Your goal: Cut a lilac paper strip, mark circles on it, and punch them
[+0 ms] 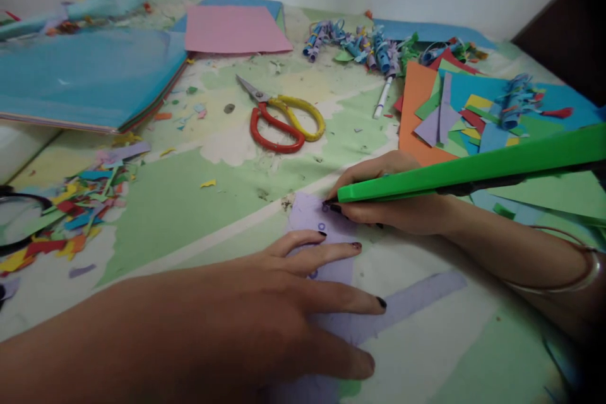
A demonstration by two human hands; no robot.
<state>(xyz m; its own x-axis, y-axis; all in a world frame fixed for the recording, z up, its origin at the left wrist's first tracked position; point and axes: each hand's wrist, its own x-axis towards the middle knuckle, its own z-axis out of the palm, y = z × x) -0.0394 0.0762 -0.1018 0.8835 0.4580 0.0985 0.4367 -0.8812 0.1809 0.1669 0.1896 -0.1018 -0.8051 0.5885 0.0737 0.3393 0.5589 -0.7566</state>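
My left hand (293, 290) lies with fingers spread across a strip of light purple paper (310, 218). Small purple circles are drawn on the paper. At the strip's far end, the fingertips of my right hand (379, 189) are pinched together, touching the paper by one circle. What they hold is hidden. A long bright green bar with a dark underside (464, 170) crosses in front of my right hand; I cannot tell whether the hand grips it. Another narrow purple strip (421, 297) lies under or beside the paper, pointing right.
Scissors with red and yellow handles (286, 123) lie beyond my hands. A white marker or cap (382, 98) is near curled paper rolls (379, 47). Coloured sheets (419, 107) lie right, a blue folder (89, 79) and paper scraps (89, 208) left, pink paper (237, 28) behind.
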